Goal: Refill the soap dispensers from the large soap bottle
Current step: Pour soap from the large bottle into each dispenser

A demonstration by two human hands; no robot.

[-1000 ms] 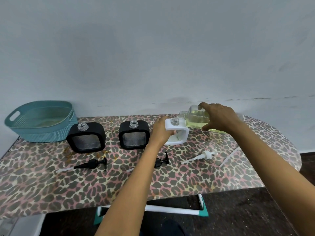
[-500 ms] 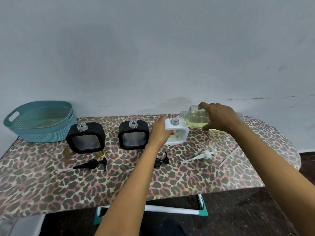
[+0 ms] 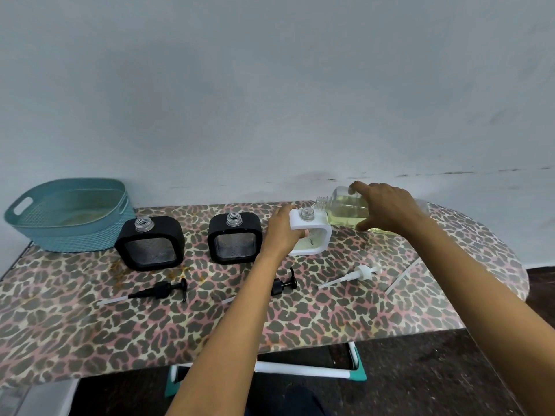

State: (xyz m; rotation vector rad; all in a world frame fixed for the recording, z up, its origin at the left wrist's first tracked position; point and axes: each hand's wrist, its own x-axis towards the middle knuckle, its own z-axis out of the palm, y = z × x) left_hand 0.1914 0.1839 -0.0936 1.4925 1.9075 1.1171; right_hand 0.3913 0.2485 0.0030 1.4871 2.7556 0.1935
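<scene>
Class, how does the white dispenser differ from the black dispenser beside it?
The white dispenser has a white frame; the black dispenser a black one. The left hand grips the white dispenser; the black dispenser stands untouched. The large soap bottle, tilted in the right hand, has its mouth by the white dispenser's neck, not the black dispenser's. Both stand upright with open clear necks.

— What's the print on the tabletop (image 3: 300,319)?
— Leopard spots: grey-brown blotches on pink and cream.
— And the basket (image 3: 75,238) at its far left corner?
— Teal, with a fine woven-look pattern on its wall.
— The dispensers along the far edge?
— The left black dispenser (image 3: 149,243) and the middle black dispenser (image 3: 235,238) have clear necks. The white dispenser (image 3: 315,235) stands right of them.
— The large bottle (image 3: 345,211)?
— Clear, with pale yellow liquid.
— The pumps?
— The left black pump (image 3: 163,291), the middle black pump (image 3: 283,284) and the white pump (image 3: 357,273).
</scene>
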